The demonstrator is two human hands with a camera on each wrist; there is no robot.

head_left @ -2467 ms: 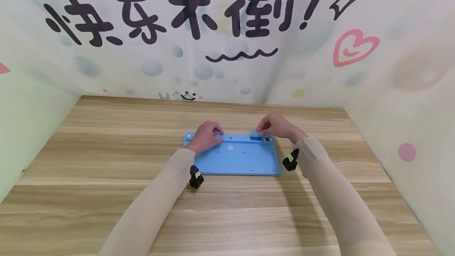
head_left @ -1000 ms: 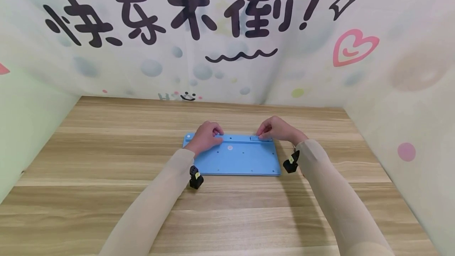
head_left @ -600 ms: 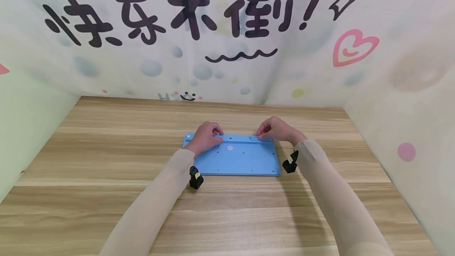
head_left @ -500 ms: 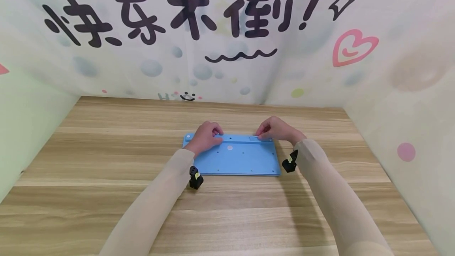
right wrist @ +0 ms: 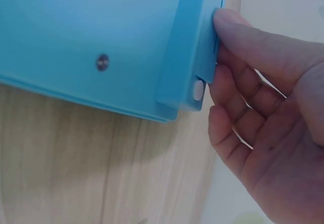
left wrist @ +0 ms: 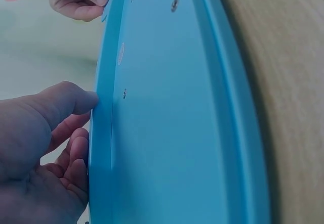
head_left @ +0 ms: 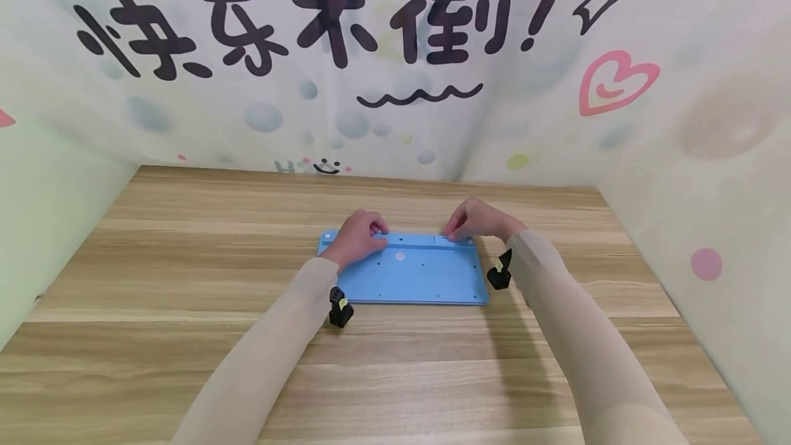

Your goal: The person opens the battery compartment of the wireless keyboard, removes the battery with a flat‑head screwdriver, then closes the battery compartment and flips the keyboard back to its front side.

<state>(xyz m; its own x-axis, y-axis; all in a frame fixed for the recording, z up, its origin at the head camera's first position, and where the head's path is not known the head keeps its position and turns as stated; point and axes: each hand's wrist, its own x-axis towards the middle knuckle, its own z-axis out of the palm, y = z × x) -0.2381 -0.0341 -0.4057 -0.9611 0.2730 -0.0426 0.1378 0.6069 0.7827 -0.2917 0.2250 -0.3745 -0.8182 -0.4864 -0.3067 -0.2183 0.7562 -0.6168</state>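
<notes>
A light-blue keyboard (head_left: 426, 281) lies face down on the table, its raised bar along the far side. My left hand (head_left: 358, 237) grips that bar left of centre, thumb on top and fingers behind, as the left wrist view shows. At the bar's right end, my right hand (head_left: 480, 218) pinches at the battery cover (head_left: 440, 240). The cover sits over the compartment, partly hidden by the fingertips. In the right wrist view the thumb presses on the cover (right wrist: 206, 52) while the other fingers curl behind the edge. A white rubber foot (right wrist: 198, 90) shows beside it.
The wood-grain table (head_left: 395, 376) extends around the keyboard on all sides. Behind it hangs a white printed curtain (head_left: 395, 136), with pale walls left and right. Small black devices (head_left: 499, 275) are strapped at both wrists.
Earlier the right hand held the cover raised over the open compartment. The cover then came down over it, and the right hand has shifted slightly left. The left hand and keyboard stay put.
</notes>
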